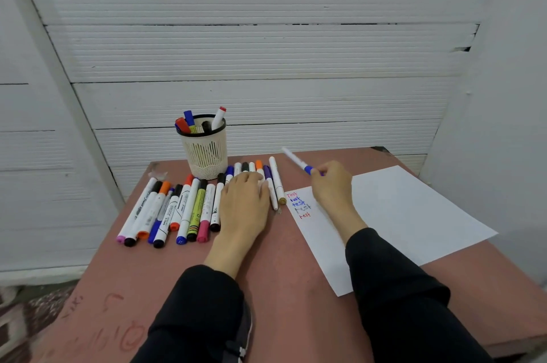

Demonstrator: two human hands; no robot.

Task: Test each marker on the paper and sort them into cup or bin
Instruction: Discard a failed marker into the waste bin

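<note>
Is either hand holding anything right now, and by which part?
The right hand holds a white marker with blue collar near its tip end. The left hand rests flat, holding nothing.

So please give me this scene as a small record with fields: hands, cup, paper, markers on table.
left hand: rests flat on the row of markers
right hand: holds a blue marker above the paper
cup: upright behind the row, several markers inside
paper: five "test" words, red, blue, grey
table: reddish top

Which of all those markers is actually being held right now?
The blue-tipped white marker pinched in the right hand above the paper; the others lie on the table or stand in the cup.
</note>
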